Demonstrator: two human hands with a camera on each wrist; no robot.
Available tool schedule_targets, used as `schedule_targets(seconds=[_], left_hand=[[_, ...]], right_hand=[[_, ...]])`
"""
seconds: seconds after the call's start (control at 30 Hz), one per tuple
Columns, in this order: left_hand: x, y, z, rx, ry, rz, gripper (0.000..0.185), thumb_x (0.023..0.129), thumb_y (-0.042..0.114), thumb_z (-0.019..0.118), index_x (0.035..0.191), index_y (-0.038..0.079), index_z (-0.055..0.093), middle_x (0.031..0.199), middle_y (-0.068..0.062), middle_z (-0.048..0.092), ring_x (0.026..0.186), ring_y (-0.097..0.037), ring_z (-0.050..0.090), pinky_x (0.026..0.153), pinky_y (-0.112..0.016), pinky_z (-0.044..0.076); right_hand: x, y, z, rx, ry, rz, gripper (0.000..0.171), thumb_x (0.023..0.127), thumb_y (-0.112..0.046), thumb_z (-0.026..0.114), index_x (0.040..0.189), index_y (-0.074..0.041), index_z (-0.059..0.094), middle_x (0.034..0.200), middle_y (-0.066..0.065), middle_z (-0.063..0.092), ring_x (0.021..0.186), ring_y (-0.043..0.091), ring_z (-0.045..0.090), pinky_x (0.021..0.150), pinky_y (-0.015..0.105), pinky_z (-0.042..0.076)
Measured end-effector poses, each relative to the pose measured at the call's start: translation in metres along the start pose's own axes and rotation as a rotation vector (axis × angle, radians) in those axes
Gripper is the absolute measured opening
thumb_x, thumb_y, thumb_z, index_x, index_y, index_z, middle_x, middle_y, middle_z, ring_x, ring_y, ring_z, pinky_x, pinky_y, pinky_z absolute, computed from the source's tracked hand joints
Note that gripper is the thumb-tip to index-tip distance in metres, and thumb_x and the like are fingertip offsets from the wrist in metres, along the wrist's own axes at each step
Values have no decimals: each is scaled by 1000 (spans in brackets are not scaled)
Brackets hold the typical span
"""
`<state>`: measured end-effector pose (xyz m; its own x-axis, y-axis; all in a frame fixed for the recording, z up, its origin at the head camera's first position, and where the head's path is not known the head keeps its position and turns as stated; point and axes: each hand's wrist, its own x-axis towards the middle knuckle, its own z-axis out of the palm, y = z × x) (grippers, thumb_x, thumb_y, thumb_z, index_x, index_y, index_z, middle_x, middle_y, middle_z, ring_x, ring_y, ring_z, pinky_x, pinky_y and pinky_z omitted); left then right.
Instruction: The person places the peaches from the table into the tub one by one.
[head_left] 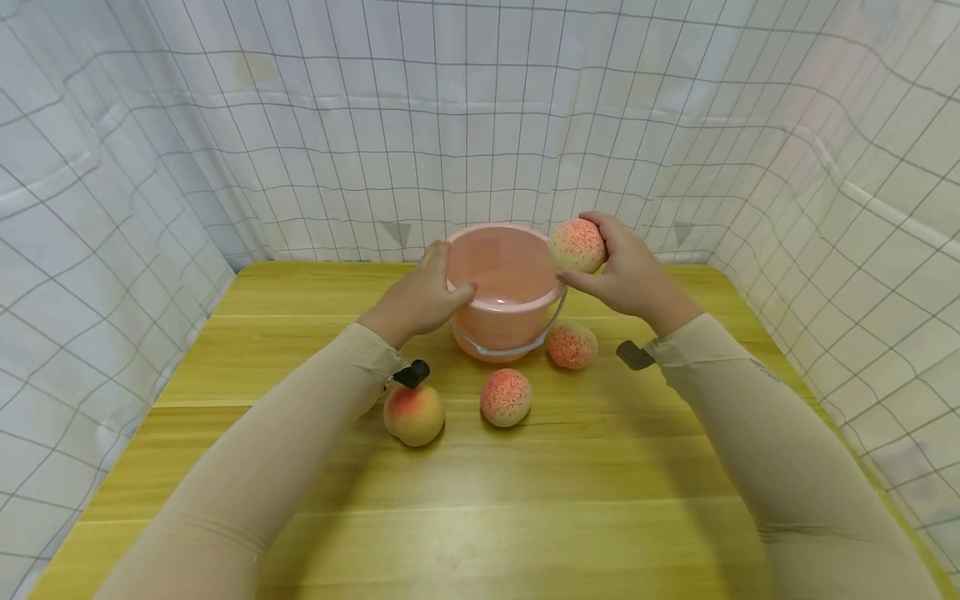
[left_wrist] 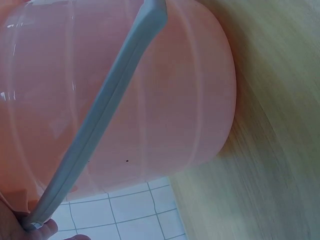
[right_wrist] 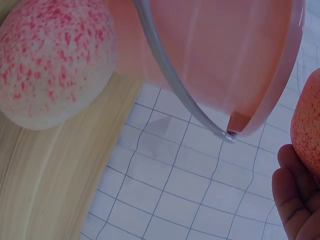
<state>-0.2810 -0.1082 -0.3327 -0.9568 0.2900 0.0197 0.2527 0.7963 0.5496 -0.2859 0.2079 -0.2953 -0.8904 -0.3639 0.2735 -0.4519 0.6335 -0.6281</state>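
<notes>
Far left on the wooden table (head_left: 247, 367), a yellow-red peach (head_left: 414, 414) lies beside the left sleeve. The left hand (head_left: 420, 296) curls over the pink bucket's (head_left: 501, 287) near-left rim, thumb inside. Two speckled peaches (head_left: 506, 397) (head_left: 572, 345) lie in front. The right hand (head_left: 626, 271) grips a third peach (head_left: 577, 245), right at the bucket's rim.
</notes>
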Motion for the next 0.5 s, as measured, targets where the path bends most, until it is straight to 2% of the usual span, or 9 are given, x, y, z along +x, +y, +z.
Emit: schedule_targets(seconds=[0.5], left_hand=[[-1, 1, 1, -5, 11, -1, 100, 100, 60, 48, 169, 4, 4, 178, -15, 1, 162, -40, 20, 129, -57, 25]], right_hand=[[19, -11, 25, 41, -34, -7, 87, 89, -33, 86, 158, -10, 37, 145, 11, 58, 119, 27, 66, 99, 48, 57]])
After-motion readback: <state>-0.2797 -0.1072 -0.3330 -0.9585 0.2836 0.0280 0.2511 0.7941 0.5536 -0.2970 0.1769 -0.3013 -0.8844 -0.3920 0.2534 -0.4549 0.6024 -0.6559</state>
